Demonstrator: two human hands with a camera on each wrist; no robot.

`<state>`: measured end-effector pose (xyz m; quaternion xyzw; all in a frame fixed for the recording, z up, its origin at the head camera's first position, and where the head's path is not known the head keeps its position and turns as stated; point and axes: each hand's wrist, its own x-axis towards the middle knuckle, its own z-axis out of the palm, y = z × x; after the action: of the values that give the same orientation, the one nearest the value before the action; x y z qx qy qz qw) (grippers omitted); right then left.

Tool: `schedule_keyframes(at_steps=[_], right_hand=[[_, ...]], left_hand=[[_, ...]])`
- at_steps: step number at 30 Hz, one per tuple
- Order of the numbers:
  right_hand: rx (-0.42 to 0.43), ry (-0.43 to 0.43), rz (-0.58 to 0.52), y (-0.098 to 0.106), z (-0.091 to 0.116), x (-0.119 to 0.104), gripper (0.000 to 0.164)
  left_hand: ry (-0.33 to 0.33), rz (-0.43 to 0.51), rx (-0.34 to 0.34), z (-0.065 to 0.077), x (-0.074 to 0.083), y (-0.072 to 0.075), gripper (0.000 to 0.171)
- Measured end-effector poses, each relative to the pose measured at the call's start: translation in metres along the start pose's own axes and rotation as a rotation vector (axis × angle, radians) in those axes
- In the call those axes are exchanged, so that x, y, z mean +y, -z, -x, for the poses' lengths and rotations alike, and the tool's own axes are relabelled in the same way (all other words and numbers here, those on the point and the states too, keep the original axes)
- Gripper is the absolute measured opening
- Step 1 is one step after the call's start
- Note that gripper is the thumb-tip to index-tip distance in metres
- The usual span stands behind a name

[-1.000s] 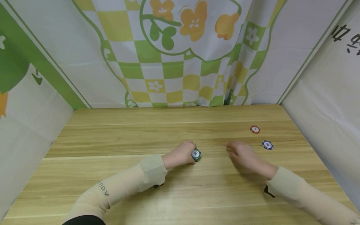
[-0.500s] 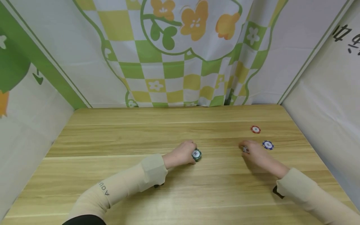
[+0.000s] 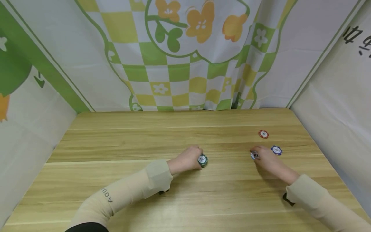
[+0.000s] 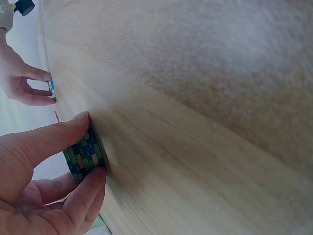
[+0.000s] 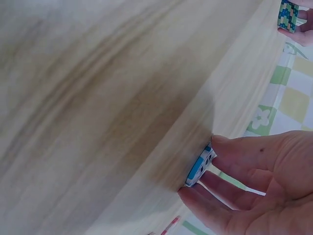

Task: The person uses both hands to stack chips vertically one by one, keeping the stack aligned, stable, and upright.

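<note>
Centre frame, our left grip (image 3: pixel 186 158) clamped the green stack (image 3: pixel 203 160); at right, our right grip (image 3: pixel 269 161) pinched blue-white chips (image 5: pixel 199 165), best kept level, we judged.

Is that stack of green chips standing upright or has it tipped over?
Upright: the green stack, held by the left hand, shows its numbered face upward.

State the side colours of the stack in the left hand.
The stack shows green and dark blue blocks, a few orange; best in the left wrist view.
</note>
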<state>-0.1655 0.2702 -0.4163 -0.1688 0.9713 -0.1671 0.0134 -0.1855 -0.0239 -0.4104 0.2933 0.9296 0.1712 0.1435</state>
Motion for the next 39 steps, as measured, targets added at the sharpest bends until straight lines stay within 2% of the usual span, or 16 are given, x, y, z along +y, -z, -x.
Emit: schedule_keyframes(at_steps=[5,13,24,31,39], right_hand=[[0.018,0.001,0.017,0.001,0.0,-0.001,0.033],[-0.03,-0.042,0.002,0.004,-0.001,-0.003,0.033],[-0.053,-0.09,-0.055,0.01,-0.003,-0.007,0.013],[-0.087,-0.072,-0.136,0.013,-0.005,-0.007,0.004],[-0.121,-0.063,-0.269,0.012,-0.009,-0.008,0.008]], left_hand=[[0.003,0.013,0.001,0.0,0.0,0.0,0.04],[0.014,0.016,-0.003,0.0,0.001,0.0,0.041],[0.019,0.02,-0.004,-0.001,0.0,0.0,0.041],[0.023,0.017,-0.002,0.0,0.001,0.0,0.041],[0.023,0.009,-0.003,-0.001,0.0,-0.001,0.041]])
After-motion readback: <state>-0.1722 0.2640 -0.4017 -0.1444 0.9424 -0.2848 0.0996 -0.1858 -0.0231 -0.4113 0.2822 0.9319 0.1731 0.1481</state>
